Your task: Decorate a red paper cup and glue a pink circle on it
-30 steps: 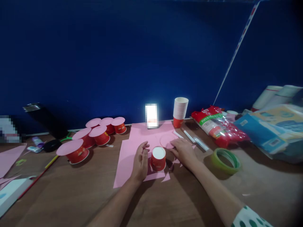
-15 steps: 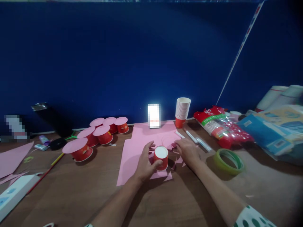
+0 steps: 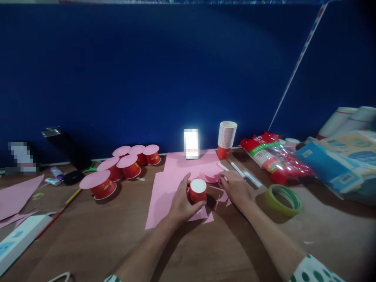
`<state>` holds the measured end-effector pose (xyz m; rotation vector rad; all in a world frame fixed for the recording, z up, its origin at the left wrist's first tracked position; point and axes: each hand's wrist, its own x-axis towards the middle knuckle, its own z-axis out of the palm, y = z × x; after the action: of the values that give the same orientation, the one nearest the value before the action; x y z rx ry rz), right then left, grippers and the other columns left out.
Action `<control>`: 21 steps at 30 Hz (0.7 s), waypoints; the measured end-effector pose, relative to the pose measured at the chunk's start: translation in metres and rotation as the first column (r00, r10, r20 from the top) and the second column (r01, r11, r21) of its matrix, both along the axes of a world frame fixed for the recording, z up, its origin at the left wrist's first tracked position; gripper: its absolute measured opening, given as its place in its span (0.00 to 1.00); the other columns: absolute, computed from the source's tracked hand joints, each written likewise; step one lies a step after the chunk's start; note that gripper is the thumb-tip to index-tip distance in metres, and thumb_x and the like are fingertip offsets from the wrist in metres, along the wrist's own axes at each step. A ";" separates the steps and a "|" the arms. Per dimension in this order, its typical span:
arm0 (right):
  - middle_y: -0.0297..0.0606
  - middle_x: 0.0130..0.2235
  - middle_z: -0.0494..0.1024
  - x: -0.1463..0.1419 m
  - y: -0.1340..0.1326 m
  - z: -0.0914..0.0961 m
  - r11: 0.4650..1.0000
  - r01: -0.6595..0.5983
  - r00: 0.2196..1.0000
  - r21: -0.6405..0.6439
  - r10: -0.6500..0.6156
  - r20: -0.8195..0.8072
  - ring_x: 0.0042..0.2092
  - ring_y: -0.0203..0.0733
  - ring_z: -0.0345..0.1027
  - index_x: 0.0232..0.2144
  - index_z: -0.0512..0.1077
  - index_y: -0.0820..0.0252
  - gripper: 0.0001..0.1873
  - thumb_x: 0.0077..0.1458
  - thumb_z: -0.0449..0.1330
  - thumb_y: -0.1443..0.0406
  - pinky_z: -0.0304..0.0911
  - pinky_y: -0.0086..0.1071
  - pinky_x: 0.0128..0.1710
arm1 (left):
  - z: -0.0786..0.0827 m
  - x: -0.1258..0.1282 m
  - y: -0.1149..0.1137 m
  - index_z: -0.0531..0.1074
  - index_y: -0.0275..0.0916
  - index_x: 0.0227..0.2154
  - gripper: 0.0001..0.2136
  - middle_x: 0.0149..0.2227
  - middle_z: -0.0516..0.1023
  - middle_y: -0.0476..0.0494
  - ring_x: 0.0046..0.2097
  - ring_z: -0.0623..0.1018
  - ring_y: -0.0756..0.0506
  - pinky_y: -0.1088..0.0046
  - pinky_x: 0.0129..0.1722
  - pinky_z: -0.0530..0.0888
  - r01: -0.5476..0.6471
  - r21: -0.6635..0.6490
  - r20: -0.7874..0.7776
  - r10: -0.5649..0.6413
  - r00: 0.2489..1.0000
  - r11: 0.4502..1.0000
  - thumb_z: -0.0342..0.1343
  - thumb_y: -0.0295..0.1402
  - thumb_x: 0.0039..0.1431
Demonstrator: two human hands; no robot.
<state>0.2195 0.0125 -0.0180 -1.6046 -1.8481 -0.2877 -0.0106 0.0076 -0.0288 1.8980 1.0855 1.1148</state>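
Observation:
My left hand [image 3: 182,201] is wrapped round a red paper cup [image 3: 197,195] that stands upside down with its white base facing up. To the right, my right hand [image 3: 236,188] pinches the edge of a round pink paper disc [image 3: 210,176], which looks slightly raised. Pink paper sheets [image 3: 164,199] lie under the left hand and cup, with cut pink scraps [image 3: 209,217] between the hands. On the left stand several upturned red cups, each topped by a pink disc [image 3: 94,179].
Behind the sheets are a bright phone-like screen [image 3: 192,144] and a stack of paper cups [image 3: 226,137]. On the right lie a roll of tape [image 3: 272,201], a red cup package [image 3: 264,154] and a blue tissue pack [image 3: 326,160]. A power strip [image 3: 26,237] and dark bottle [image 3: 67,147] are left.
My left hand has closed round the cup and moved it slightly up and left. With my right hand, the pink disc's edge has been lifted a little off the sheet.

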 end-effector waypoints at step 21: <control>0.49 0.50 0.76 0.015 -0.061 0.018 0.946 -0.182 0.976 -0.269 0.208 0.068 0.50 0.47 0.72 0.53 0.68 0.65 0.23 0.55 0.48 0.72 0.68 0.39 0.49 | 0.002 -0.001 0.005 0.43 0.36 0.64 0.45 0.61 0.58 0.28 0.62 0.61 0.35 0.53 0.61 0.59 -0.237 -0.081 0.068 0.242 0.968 0.968 0.63 0.37 0.47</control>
<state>0.2345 -0.0490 -0.0002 -1.5837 -2.1757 -0.0323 -0.0116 0.0131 -0.0272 1.6855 1.3194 1.2533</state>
